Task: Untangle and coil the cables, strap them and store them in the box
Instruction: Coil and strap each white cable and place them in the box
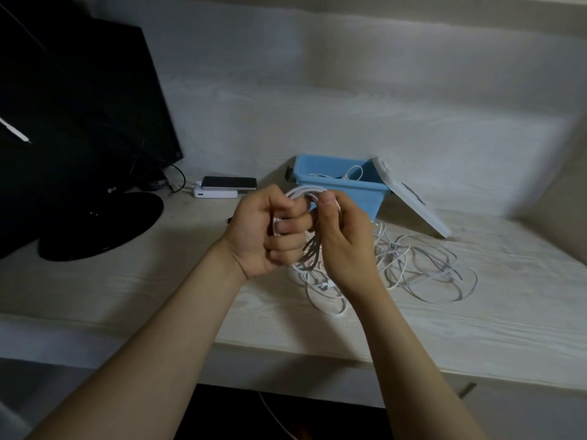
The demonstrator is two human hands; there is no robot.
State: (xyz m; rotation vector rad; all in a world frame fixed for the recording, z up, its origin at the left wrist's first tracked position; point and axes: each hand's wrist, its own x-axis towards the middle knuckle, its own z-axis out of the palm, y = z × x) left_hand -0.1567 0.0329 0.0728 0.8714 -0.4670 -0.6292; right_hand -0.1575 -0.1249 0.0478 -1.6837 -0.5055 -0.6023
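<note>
Setting: a pale wooden desk (476, 312) seen from above, with two bare forearms reaching in from the bottom of the frame.
Left hand (263, 230): centre of the frame, fingers curled tightly round one side of a coil (305, 193) of white cable, holding it above the desk.
Right hand (343, 242): just right of centre, thumb up, pinching the other side of the same coil. Darker strands hang between the palms. I cannot tell whether they are a strap or shadowed cable.
Loose cables (422, 265): a white tangle spread on the desk below and to the right of the hands, not yet coiled.
Box (349, 195): blue and open, just behind the hands, above centre. One white cable (354, 173) already lies inside.
Lid (413, 201): white, leaning against the box's right side.
Left of frame: a dark monitor (79, 122), with a phone (229, 182) lying on a white charger pack (216, 194) beside it.
Stage, as I judge it: one cable is wound and about to be strapped, and several remain.
Risk, coil springing open: if either grip eases before a strap is on, the loops will likely loosen and fall into the tangle.
Risk, snagging: a tail from the coil seems to trail down into the pile, so lifting towards the box could drag other cables along.
Risk, lid: a knock from the right arm could tip it flat.
</note>
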